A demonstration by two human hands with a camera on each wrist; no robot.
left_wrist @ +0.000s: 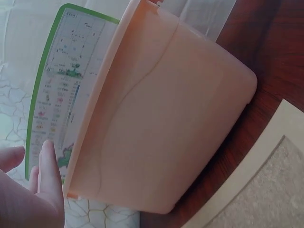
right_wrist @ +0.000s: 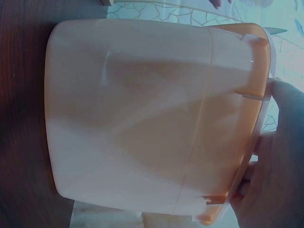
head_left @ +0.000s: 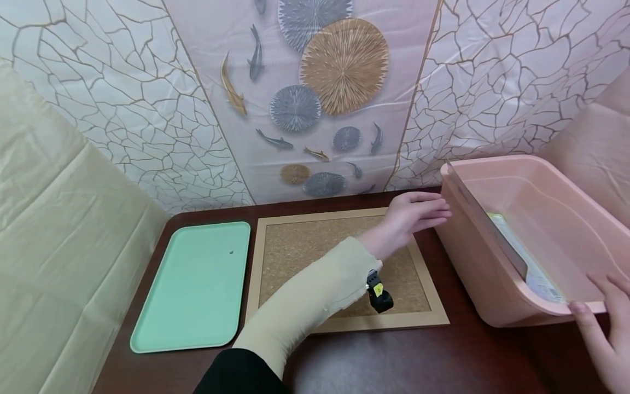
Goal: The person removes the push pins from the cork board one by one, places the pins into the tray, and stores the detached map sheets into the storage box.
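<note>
My left hand (head_left: pixel 410 221) reaches across with its fingers straight, just left of a pink plastic bin (head_left: pixel 465 273). In the left wrist view its fingers (left_wrist: pixel 47 166) overlap a printed sheet (left_wrist: pixel 61 90) with a green border, which stands above the bin's rim. Seen from the head, a thin grey panel (head_left: pixel 484 219) rises edge-on along that left rim, and part of the printed sheet (head_left: pixel 529 262) shows inside the bin. My right hand (head_left: pixel 610 328) grips the bin's near right rim, thumb and fingers over the edge; the right wrist view shows the bin's end wall (right_wrist: pixel 142 118).
Left of the bin, a cork board (head_left: pixel 290 262) with a light wooden frame lies on the dark wooden table (head_left: pixel 394 361). Further left is a mint green tray (head_left: pixel 197 290). Patterned cloth (head_left: pixel 123 82) hangs behind, and pale padded sides (head_left: pixel 59 246) flank the table.
</note>
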